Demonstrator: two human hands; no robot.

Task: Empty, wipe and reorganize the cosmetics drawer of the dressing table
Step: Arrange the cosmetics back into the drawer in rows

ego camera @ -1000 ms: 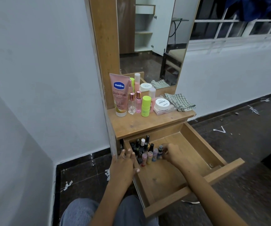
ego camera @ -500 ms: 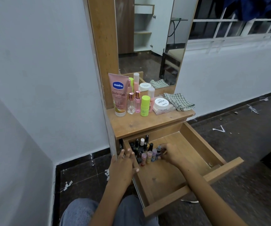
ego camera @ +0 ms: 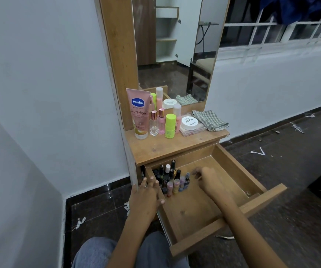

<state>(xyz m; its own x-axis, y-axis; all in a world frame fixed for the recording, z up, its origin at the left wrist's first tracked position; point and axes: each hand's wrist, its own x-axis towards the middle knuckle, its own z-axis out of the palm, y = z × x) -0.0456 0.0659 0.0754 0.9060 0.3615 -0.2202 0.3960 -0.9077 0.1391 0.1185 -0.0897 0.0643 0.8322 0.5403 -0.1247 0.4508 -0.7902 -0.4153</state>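
Wooden drawer (ego camera: pixel 231 167): right hand (ego camera: pixel 207 178) has drawn back released from the nail-polish bottles (ego camera: pixel 172 179); left hand (ego camera: pixel 146 198) rests released on its rim; reorganizing continues.

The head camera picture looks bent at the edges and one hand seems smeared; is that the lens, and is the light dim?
Head view: the wide lens bows the wall and window bars near the edges; the right hand is motion-blurred at its fingers, while the left hand on the drawer edge is sharper; the light is dim and flat, the nail polish bottles dark and hard to read.
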